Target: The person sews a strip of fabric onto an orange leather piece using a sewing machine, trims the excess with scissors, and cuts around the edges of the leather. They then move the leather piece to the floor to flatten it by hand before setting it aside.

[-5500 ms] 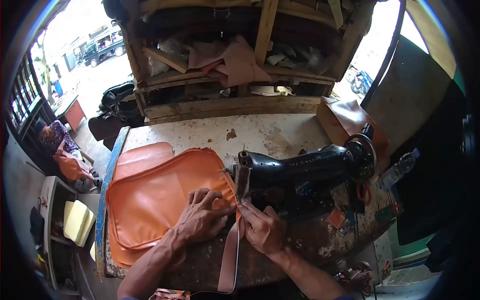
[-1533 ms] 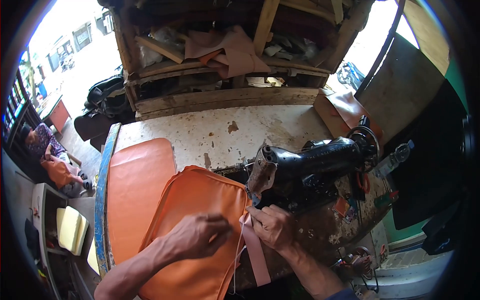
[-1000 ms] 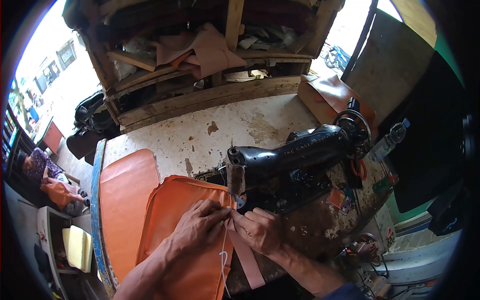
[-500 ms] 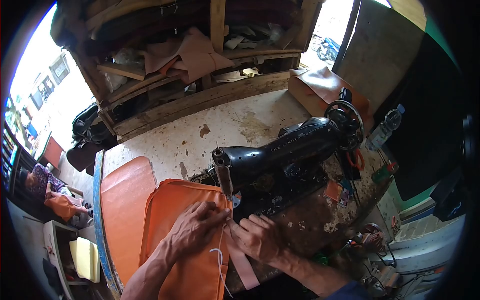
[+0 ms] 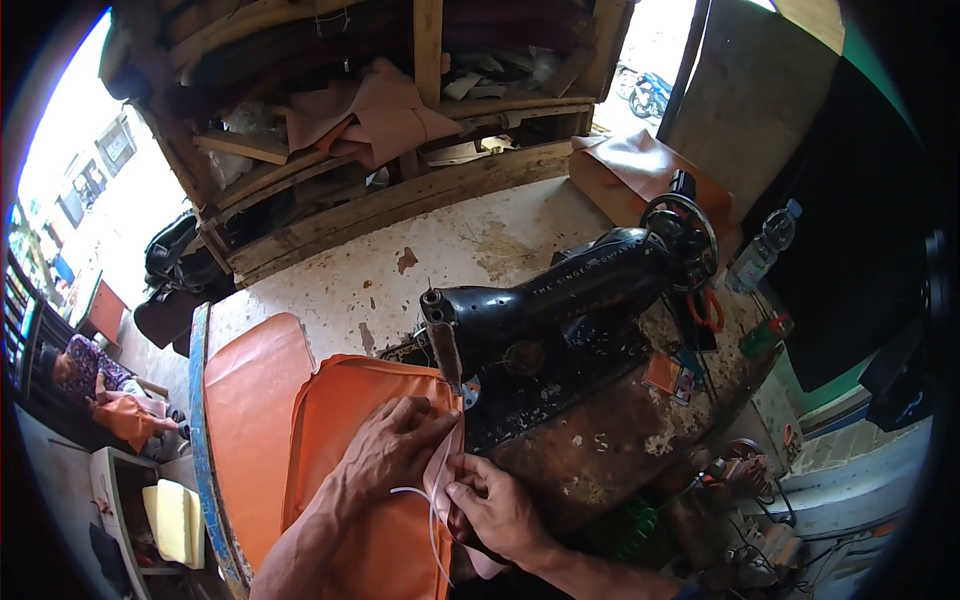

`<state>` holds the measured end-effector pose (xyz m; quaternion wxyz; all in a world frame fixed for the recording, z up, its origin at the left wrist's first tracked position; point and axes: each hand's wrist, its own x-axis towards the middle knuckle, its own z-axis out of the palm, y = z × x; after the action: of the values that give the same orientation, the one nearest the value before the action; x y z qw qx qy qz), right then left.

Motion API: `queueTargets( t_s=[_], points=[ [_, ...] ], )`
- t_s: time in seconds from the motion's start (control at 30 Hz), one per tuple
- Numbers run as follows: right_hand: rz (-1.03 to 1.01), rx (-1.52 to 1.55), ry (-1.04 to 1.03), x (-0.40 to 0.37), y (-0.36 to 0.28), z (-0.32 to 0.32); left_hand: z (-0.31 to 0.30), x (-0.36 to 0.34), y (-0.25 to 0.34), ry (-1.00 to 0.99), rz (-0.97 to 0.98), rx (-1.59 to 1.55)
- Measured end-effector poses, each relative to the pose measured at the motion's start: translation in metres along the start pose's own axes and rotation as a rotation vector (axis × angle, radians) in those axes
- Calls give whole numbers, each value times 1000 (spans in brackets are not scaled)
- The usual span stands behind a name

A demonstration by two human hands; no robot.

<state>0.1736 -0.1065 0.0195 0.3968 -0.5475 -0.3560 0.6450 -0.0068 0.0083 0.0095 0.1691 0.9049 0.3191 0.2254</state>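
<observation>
A black sewing machine [image 5: 590, 275] stands on the table, with an orange leatherette piece [image 5: 335, 400] at its needle end. My left hand [image 5: 395, 445] lies over that piece, fingers curled and pressing its right edge just below the needle. Pinched between the thumb and fingers of my right hand [image 5: 500, 510] is a pale pink strip [image 5: 440, 470], which runs along the orange edge up towards the needle. A thin white cord [image 5: 432, 515] hangs loosely beside the strip, over the orange material. The fingertips of my left hand are partly hidden.
Another orange sheet [image 5: 255, 370] lies at the table's left. Behind the machine are a covered box [image 5: 640, 175], a plastic bottle [image 5: 768, 245] and orange-handled scissors [image 5: 708, 312]. A wooden shelf [image 5: 370, 205] holds material scraps. At far left sits another person [image 5: 95, 375] with orange material.
My right hand has moved down and away from the needle, drawing the pink strip up into a fold. My left hand stays by the needle. The view has shifted slightly.
</observation>
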Motion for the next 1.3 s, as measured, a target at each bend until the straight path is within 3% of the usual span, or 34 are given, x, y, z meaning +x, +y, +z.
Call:
queueTargets(
  t_s=[0.07, 0.13, 0.33, 0.53, 0.63, 1.1, 1.17, 1.3],
  points=[
    [44, 12, -18, 1, -3, -1, -2, 1, 2, 4, 8, 11],
    [-206, -242, 30, 6, 10, -4, -3, 0, 3, 5, 10, 22],
    [-221, -417, 57, 3, 14, -6, -3, 0, 5, -26, -6, 20],
    [-308, -491, 115, -6, -3, -7, -5, 0, 14, -69, -8, 137],
    [-378, -557, 157, -3, -2, -11, 0, 0, 22, 7, -21, 204],
    [-366, -608, 149, 9, -20, -32, 16, 8, 30, -19, -239, 236],
    [-478, -643, 188, 13, -18, -32, 17, 9, 27, -9, -244, 244],
    [-505, -634, 204, 16, -16, -36, 22, 12, 24, -6, -240, 224]
  ],
)
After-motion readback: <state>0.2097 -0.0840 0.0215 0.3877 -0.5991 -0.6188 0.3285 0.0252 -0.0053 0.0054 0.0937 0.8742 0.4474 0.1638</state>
